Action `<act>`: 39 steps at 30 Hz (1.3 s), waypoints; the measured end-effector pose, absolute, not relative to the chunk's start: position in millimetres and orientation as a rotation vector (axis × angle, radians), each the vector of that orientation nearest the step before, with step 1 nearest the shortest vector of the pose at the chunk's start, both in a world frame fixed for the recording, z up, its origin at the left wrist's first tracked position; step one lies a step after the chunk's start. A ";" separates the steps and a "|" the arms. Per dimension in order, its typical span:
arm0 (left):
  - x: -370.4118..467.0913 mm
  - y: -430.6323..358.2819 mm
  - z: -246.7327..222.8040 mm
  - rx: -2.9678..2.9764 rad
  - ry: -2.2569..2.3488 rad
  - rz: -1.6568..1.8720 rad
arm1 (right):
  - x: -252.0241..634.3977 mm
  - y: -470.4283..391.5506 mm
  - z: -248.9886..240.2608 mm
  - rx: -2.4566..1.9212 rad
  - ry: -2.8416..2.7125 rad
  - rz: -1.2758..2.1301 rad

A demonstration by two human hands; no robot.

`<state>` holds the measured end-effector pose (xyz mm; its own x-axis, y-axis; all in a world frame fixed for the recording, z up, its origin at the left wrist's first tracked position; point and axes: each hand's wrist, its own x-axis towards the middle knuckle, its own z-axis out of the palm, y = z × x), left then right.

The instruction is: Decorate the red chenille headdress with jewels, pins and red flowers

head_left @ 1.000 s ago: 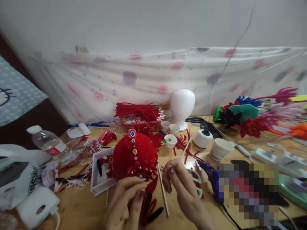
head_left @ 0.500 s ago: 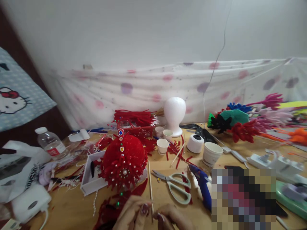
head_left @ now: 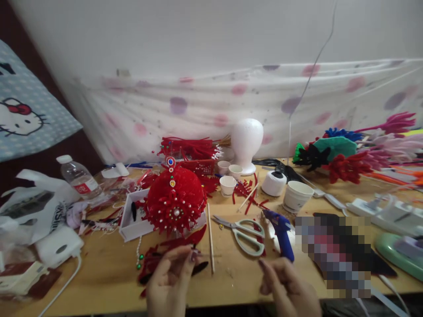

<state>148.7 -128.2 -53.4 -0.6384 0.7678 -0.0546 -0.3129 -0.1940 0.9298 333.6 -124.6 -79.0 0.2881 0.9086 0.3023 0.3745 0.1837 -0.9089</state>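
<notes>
My left hand (head_left: pixel 170 279) is closed in a pinch on a thin, pale wire-like strand (head_left: pixel 213 256), whose free end points right across a wooden stick (head_left: pixel 211 246). My right hand (head_left: pixel 287 284) is apart from it, fingertips pressed together; whatever they hold, if anything, is too small to make out. Beyond my left hand sits a red beaded headpiece (head_left: pixel 176 198) with pearls and coloured gems. Red fuzzy pieces (head_left: pixel 155 262) lie beside that hand. Scissors (head_left: pixel 249 240) with pale handles rest between the hands, farther back. A blue glue gun (head_left: pixel 282 235) lies just beyond my right hand.
A white foam head (head_left: pixel 247 145) stands at the back near small paper cups (head_left: pixel 228 186) and a white thread spool (head_left: pixel 273 184). Fuzzy flowers (head_left: pixel 348 165) pile up at right. A bottle (head_left: pixel 79 180) and a white box (head_left: pixel 127 226) are at left.
My hands have drawn apart, the right one moving rightward. The strand now shows at my left fingertips. The view has tilted down, so the table sits higher in the picture.
</notes>
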 end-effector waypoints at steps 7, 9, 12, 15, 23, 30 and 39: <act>150.0 -123.7 -54.2 0.496 1.127 1.889 | 393.1 -101.2 -74.7 -1.766 -1.344 -0.210; 151.9 -125.8 -56.9 0.488 1.128 1.885 | 397.2 -86.3 -76.7 -1.854 -1.467 -0.288; 151.8 -128.7 -60.6 0.481 1.171 1.893 | 397.5 -65.8 -80.6 -1.953 -1.571 -0.306; 152.1 -129.1 -63.9 0.481 1.189 1.892 | 397.2 -50.3 -81.3 -2.082 -1.639 -0.239; 154.3 -125.9 -81.1 0.624 1.302 1.958 | 398.5 -63.2 -68.6 -1.895 -1.320 0.195; 167.5 -117.4 -70.1 0.601 1.260 1.954 | 380.7 -94.7 -64.5 -1.443 -1.021 0.532; 174.6 -118.0 -69.4 0.462 1.317 2.010 | 357.9 -112.6 -78.4 -1.279 -1.524 0.575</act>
